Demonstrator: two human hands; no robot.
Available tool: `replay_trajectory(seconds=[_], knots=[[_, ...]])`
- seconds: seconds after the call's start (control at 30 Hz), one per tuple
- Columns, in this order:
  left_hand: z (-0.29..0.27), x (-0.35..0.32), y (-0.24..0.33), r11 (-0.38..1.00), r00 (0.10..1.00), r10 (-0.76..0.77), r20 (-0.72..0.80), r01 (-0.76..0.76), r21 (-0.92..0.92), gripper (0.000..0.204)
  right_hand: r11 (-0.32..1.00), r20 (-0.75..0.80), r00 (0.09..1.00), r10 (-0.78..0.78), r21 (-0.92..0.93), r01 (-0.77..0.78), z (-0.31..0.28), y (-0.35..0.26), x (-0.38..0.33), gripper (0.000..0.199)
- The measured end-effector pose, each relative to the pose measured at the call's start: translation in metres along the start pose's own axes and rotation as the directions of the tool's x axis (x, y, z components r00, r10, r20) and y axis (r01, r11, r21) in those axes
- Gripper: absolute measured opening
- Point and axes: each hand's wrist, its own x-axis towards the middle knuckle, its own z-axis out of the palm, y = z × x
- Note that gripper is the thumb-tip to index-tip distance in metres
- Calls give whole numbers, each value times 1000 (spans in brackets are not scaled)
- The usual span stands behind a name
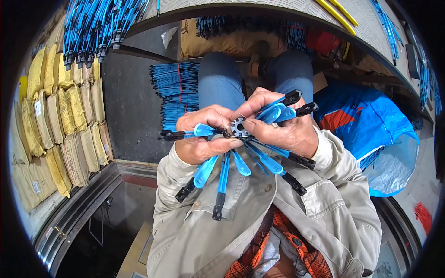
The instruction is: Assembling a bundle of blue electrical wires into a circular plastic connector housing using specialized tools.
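Over my lap I hold a small grey toothed hub (239, 128) with several blue plastic arms (222, 178) fanned out around it. The arms end in black tips (219, 206). My left hand (201, 119) is closed at the hub's left side, thumb and fingers pinching near its rim. From the other side my right hand (294, 134) grips the hub, with blue arms beside and between its fingers. A thin wire (241, 136) shows between the thumbs along the hub's lower edge; I cannot tell which hand holds it.
A curved worktop (259, 6) carries blue rods with black ends (99, 28) at its left. Bundled blue rods (174, 81) lie left of my knees. A blue sack (371, 120) stands at the right. Stacked paper packets (65, 111) line the far left.
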Motion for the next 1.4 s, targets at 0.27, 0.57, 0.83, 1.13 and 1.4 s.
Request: replay_trajectory(seconds=[0.27, 0.57, 0.83, 1.13, 1.4], knots=[[14, -14, 4, 983, 968, -78, -237, 35, -179, 24, 959, 172, 945, -279, -3, 284, -10, 13, 2, 31], [5, -17, 0, 987, 989, 104, -109, -89, 133, 42, 888, 10, 910, -416, -213, 408, 1, 25, -9, 49], [3, -14, 1, 988, 990, 139, -31, -136, 70, 38, 929, -88, 928, -362, -111, 352, 9, 23, -11, 51], [10, -11, -5, 976, 977, 210, -45, -207, 69, 38, 888, -52, 906, -419, -231, 397, 2, 23, -8, 42], [8, -14, -1, 996, 994, 85, -65, -84, 18, 35, 882, -30, 897, -441, -199, 427, 4, 19, -7, 32]])
